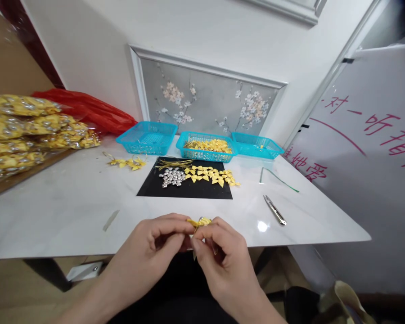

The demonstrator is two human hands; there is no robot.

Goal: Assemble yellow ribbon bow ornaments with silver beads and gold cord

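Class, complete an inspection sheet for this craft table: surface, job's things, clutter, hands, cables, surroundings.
Surface: glossy white table, with a black mat in the middle.
Job's things: yellow folded piece pinched between both hands; on the mat, silver beads, loose yellow pieces, gold wires.
Clutter: blue baskets, three, the middle one holding yellow pieces; snips; green wire; stacked bags and red bag at left.
Hands: left hand and right hand both shut on the piece, over the table's near edge.
Cables: nothing seen.
Surroundings: framed blossom picture against the wall; white board with red writing at right.
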